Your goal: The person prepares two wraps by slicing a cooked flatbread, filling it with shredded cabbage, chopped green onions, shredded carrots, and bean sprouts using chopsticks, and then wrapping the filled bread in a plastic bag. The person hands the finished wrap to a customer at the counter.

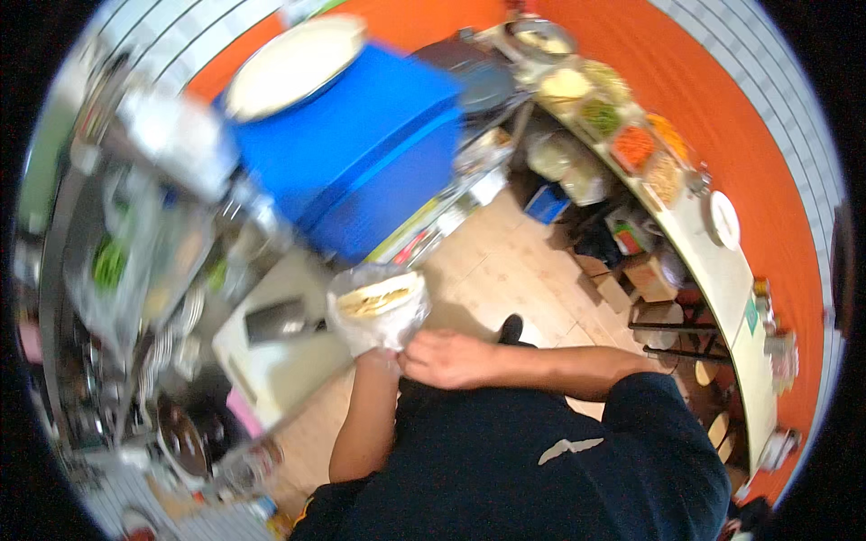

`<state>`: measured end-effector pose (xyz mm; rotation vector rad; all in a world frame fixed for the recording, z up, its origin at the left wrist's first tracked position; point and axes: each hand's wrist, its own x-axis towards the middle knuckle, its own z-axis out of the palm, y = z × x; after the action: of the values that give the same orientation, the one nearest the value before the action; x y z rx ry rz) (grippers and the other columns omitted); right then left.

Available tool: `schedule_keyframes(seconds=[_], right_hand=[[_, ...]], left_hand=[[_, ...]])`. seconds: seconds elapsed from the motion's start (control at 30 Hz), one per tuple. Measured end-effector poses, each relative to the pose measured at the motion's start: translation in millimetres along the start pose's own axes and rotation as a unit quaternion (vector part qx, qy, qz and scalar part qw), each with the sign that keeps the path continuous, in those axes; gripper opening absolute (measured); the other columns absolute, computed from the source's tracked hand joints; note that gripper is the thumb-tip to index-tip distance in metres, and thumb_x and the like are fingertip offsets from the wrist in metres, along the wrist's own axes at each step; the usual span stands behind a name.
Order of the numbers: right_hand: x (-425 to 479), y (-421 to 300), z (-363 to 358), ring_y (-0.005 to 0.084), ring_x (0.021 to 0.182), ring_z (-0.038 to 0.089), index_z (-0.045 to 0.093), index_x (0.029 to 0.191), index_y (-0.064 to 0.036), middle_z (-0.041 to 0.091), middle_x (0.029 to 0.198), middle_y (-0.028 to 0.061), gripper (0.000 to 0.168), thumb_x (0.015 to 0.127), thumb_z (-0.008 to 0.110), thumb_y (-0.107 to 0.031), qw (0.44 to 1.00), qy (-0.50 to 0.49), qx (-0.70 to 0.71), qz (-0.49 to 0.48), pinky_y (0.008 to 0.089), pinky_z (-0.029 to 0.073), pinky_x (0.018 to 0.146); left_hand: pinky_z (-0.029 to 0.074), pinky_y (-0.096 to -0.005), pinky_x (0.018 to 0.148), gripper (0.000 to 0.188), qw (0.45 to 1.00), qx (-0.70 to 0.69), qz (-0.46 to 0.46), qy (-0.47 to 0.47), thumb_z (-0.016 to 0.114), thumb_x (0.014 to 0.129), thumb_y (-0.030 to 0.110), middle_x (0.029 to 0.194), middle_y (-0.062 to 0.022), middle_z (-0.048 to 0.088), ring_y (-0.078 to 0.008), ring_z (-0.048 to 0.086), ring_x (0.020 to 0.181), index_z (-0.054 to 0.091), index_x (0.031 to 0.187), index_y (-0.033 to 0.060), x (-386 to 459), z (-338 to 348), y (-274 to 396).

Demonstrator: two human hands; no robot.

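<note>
My left hand [380,348] is inside or behind a thin clear plastic bag [399,331] and holds up a filled bread [379,299]. The bread is pale and split, with a brownish filling showing along the opening. Most of the left fingers are hidden by the bag. My right hand [443,358] is at the left wrist, its fingers bunched at the lower edge of the bag. A cleaver [276,320] with a dark blade lies on a white cutting board [270,368] just left of the bag.
Ahead stands a blue box [352,149] with a round tray [298,67] on its lid. Containers of shredded carrot [633,147] and chopped greens [600,118] line the right counter [703,250]. A dark pot [183,439] and bagged vegetables [108,264] are at left, blurred.
</note>
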<state>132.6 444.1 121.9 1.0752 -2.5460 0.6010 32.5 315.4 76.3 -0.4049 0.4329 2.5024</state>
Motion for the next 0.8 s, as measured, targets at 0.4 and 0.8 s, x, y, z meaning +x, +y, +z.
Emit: schedule_keyframes(seconds=[0.4, 0.8], right_hand=[[-185, 268, -158, 0.0321, 0.071, 0.058, 0.056, 0.087, -0.001, 0.054, 0.073, 0.0156, 0.017, 0.077, 0.062, -0.013, 0.854, 0.286, -0.017, 0.434, 0.0397, 0.047, 0.066], [-232, 574, -139, 0.0343, 0.086, 0.055, 0.058, 0.080, -0.002, 0.053, 0.087, 0.0179, 0.010, 0.078, 0.050, -0.009, 0.860, 0.044, -0.185, 0.474, 0.0420, 0.050, 0.070]], left_hand=[[0.038, -0.0564, 0.094, 0.082, 0.978, -0.030, -0.197, -0.055, 0.028, 0.079, 0.074, 0.122, -0.0231, 0.048, -0.0419, 0.048, 0.109, 0.049, 0.118, 0.0052, 134, 94, -186], [0.035, -0.0510, 0.100, 0.078, 0.880, -0.194, -0.433, -0.018, 0.027, 0.083, 0.067, 0.134, -0.0231, 0.038, -0.0408, 0.043, 0.118, 0.036, 0.131, 0.0068, 316, 120, -299]])
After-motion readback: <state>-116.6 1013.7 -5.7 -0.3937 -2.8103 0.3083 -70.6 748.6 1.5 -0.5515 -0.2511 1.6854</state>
